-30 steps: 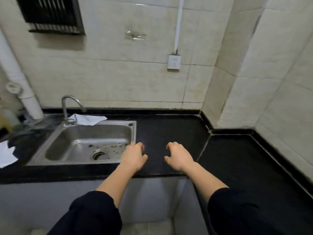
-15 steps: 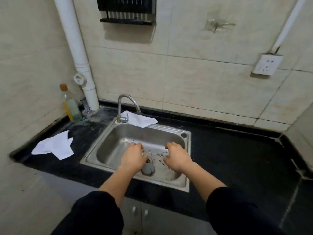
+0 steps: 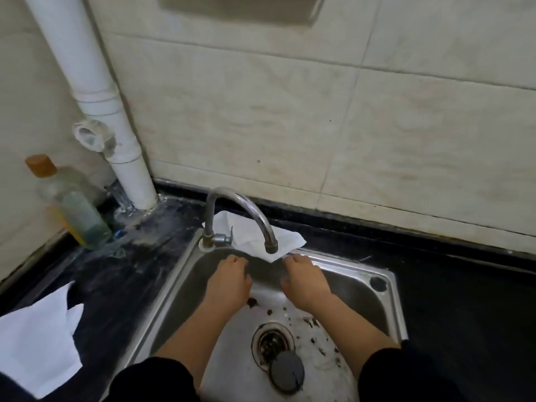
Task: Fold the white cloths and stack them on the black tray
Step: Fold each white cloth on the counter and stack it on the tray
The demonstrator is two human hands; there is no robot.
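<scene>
Reaching over the stainless steel sink (image 3: 388, 275), I hold both hands low and apart, one on each side of the curved chrome faucet (image 3: 242, 204). I judge that lets me take the flat white cloth (image 3: 288, 242) on the back rim by two edges. My left hand (image 3: 230, 281) and right hand (image 3: 304, 281) are loosely curled and grip nothing. The right fingertips (image 3: 290, 260) sit just beside the cloth's corner. Another white cloth (image 3: 37, 338) lies on the black stone counter (image 3: 464, 314). No black tray shows.
</scene>
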